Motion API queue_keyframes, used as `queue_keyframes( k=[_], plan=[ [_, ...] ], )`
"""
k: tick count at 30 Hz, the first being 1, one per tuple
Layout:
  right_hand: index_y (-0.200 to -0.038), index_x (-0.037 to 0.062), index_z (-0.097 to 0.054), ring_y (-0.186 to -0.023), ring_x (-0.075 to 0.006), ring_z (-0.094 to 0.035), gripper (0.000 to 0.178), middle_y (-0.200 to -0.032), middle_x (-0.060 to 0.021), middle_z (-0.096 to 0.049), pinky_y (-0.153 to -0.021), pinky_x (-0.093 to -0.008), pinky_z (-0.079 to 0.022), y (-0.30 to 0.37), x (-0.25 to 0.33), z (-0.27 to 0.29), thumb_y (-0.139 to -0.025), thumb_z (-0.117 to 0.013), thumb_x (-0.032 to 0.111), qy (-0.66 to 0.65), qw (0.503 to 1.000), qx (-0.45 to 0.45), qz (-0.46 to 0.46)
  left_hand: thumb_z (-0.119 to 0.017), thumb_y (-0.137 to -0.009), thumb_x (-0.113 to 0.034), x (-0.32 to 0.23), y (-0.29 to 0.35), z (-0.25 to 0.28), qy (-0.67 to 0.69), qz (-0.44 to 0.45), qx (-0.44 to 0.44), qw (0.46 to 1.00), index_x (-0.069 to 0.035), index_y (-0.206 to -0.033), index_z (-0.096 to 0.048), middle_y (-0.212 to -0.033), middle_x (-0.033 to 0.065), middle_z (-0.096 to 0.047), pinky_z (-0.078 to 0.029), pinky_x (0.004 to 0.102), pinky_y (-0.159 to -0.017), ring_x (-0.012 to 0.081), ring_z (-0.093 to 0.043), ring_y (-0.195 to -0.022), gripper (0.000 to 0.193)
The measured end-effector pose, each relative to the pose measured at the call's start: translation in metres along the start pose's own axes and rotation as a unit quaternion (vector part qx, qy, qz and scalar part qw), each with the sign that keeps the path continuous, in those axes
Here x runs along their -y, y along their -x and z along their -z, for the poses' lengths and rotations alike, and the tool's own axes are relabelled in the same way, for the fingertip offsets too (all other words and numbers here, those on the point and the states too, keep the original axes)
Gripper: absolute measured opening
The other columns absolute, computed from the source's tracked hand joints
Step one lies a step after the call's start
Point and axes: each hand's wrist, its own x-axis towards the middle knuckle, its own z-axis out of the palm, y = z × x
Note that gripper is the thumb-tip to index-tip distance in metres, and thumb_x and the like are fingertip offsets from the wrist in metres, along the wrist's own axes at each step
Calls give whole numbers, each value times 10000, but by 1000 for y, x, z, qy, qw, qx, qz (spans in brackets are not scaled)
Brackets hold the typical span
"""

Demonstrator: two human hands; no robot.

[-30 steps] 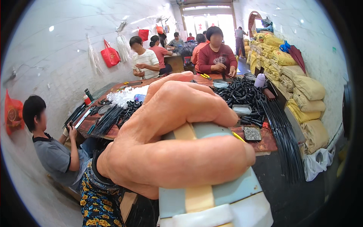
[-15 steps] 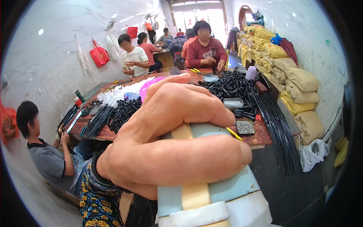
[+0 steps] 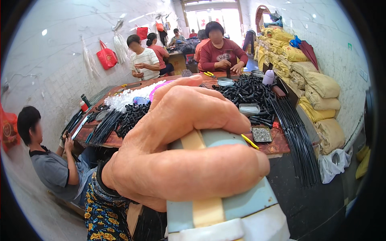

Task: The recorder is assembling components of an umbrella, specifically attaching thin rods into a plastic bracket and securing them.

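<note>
My left hand fills the middle of the view, very close, reaching in from the lower left. Its thumb lies across the front and its bent fingers curl over the top of a grey-blue block. A cream stripe runs down that block, and its lower end is white; I cannot make out what it is. A sleeve with yellow flowers on black covers the forearm. My right hand is not in view. Behind my hand, a reddish table is partly hidden.
Black tubular parts and long black rods lie on the table with yellow-handled pliers and a tray of small metal pieces. Several people sit around, one in grey close at left. Yellow sacks line the right wall.
The scene shifts very slightly in the view. The hands of the person in dark red opposite have moved a little over the table. My left hand keeps its grip on the block.
</note>
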Motion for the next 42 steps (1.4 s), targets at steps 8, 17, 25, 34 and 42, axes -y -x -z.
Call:
queue_keyframes(
  k=[8, 17, 25, 34, 42],
  plan=[
    [-1140, -18, -567, -719, -328, -697, 484, -907, -201, -659, -624, -432, -598, 15, 18, -35, -956, -499, 425, -8, 1000, -19, -19, -746, -775, -217, -4, -1, 8, 5, 16, 18, 1000, -276, -1077, -538, -1057, 152, -622, -354, 577, -1032, 318, -619, -1009, 371],
    [-1148, -18, -566, -705, -333, -697, 499, -893, -198, -663, -618, -439, -598, 1, 2, 1, -943, -515, 434, -39, 999, -11, -31, -743, -777, -208, -8, -2, 17, -33, 5, 14, 999, -278, -1083, -533, -1058, 162, -620, -355, 586, -1025, 329, -617, -1010, 377],
    [-1163, -6, -566, -719, -356, -693, 494, -883, -214, -664, -629, -468, -598, -16, -11, 34, -937, -515, 430, -10, 1000, 4, -28, -756, -768, -208, -11, -2, 24, -79, -26, -10, 996, -277, -1072, -520, -1044, 153, -627, -369, 596, -1012, 330, -625, -984, 392],
    [-1167, 14, -576, -718, -368, -690, 482, -881, -227, -670, -651, -481, -597, -21, -9, 37, -929, -528, 430, -25, 999, -6, -43, -773, -757, -221, -17, -4, 27, -92, -25, -7, 995, -280, -1076, -514, -1044, 149, -628, -375, 592, -1011, 328, -626, -983, 416],
    [-1178, 20, -577, -729, -360, -694, 486, -893, -215, -674, -660, -474, -596, -22, -8, 34, -945, -502, 440, 6, 999, 10, -37, -773, -760, -225, -23, -5, 31, -88, -11, 10, 996, -290, -1082, -506, -1061, 148, -619, -364, 598, -1023, 325, -617, -1007, 424]
  ],
)
